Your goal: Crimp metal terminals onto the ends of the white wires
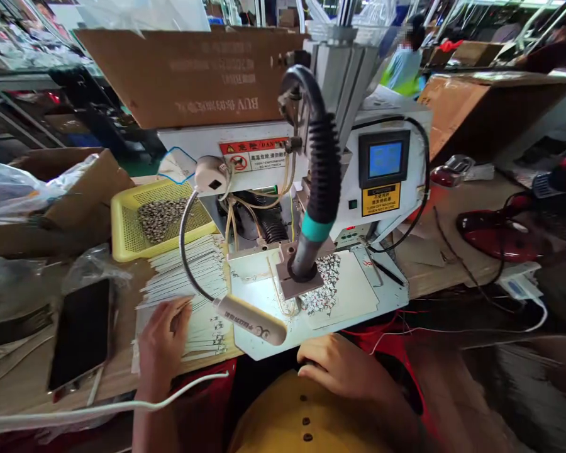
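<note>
My left hand (163, 330) is over the lower left part of a spread of thin white strips (188, 277), its fingers curled; whatever they may hold is hidden. My right hand (327, 362) rests with curled fingers at the front edge of the white machine base (259, 343). Its fingertips are partly out of sight. A black hose with a teal band (317, 228) comes down to a metal block (299, 283) over the base. Small silvery pieces (323, 289) lie in a pile beside and behind the block. A lamp head (255, 319) hangs between my hands.
At the left stand a yellow basket (122, 229) of small metal parts, a black phone (81, 333) and an open carton (85, 207). A white cable (170, 399) crosses my left forearm. A red fan base (495, 236) stands at the right. A person (403, 66) is in the background.
</note>
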A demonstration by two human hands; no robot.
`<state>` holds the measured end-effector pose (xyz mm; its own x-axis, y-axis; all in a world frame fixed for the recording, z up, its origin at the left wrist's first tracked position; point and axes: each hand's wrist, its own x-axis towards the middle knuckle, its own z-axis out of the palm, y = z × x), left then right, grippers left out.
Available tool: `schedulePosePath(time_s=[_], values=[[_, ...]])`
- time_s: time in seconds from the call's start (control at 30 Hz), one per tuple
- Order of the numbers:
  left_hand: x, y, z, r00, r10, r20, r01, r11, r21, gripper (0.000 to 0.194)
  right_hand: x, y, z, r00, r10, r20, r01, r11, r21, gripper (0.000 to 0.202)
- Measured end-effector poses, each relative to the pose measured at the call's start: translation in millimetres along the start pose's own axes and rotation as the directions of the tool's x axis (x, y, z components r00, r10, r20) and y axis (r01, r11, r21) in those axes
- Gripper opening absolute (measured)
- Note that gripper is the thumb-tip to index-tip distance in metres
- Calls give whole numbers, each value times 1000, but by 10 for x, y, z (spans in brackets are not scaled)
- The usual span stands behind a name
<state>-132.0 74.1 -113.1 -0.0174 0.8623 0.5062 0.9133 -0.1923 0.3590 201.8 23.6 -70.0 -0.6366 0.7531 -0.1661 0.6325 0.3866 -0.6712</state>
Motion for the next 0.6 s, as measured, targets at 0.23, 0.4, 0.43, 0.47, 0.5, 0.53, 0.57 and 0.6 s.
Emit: schedulePosePath(time_s=[0.23, 0.4, 0.43, 0.47, 0.5, 0.53, 0.57, 0.6], values=[[17, 142, -112, 996, -93, -9, 92, 991, -101, 22, 332, -372, 435, 867, -475, -151, 446, 874, -194, 30], [-50, 171, -74, 981, -174, -80, 163, 978, -132, 22, 820, -555, 897, 758, -616, -213, 435, 722, -539, 45], [-63, 181, -61, 980, -178, -83, 166, 977, -136, 22, 907, -573, 963, 764, -607, -218, 412, 720, -558, 47], [-71, 191, -54, 980, -181, -87, 167, 976, -142, 22, 984, -588, 1019, 773, -593, -225, 391, 725, -567, 49], [-74, 200, -56, 979, -183, -95, 167, 974, -152, 22, 1050, -599, 1066, 785, -576, -229, 372, 733, -569, 50], [-72, 204, -72, 977, -186, -100, 168, 972, -165, 23, 1105, -608, 1106, 800, -554, -231, 352, 745, -567, 51], [-65, 202, -107, 976, -192, -106, 171, 969, -179, 23, 1148, -613, 1141, 818, -526, -231, 329, 758, -563, 51], [-55, 189, -163, 971, -206, -124, 181, 966, -187, 23, 1181, -614, 1173, 835, -500, -230, 309, 771, -557, 51]])
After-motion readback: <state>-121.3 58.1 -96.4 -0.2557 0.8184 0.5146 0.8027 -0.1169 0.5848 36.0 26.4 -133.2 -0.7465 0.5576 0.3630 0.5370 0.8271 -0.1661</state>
